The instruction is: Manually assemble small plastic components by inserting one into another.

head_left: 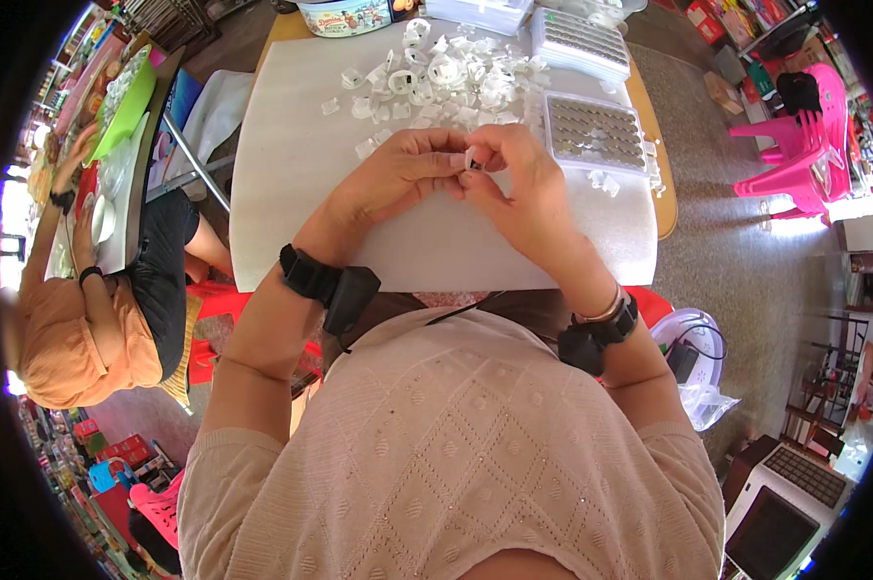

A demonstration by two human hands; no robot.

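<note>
Above the middle of the white-covered table [291, 193], both my hands meet fingertip to fingertip. Between them is a small white plastic piece with a dark spot [473, 159]. The thumb and fingers of my right hand [528, 188] pinch it. My left hand [398, 174] closes on its left side, with fingers partly covering it. Just beyond the hands lies a loose pile of small clear and white plastic pieces [446, 72]. To the right of my right hand sits a clear plastic case [550, 135] with rows of small grey parts.
More filled clear trays [582, 43] are stacked at the back right, beside a clear box [480, 12]. A round tin [345, 17] stands at the back edge. On the left, another person in an orange top [79, 338] works at a table with a green basin [125, 106]. Pink chairs [809, 145] stand right.
</note>
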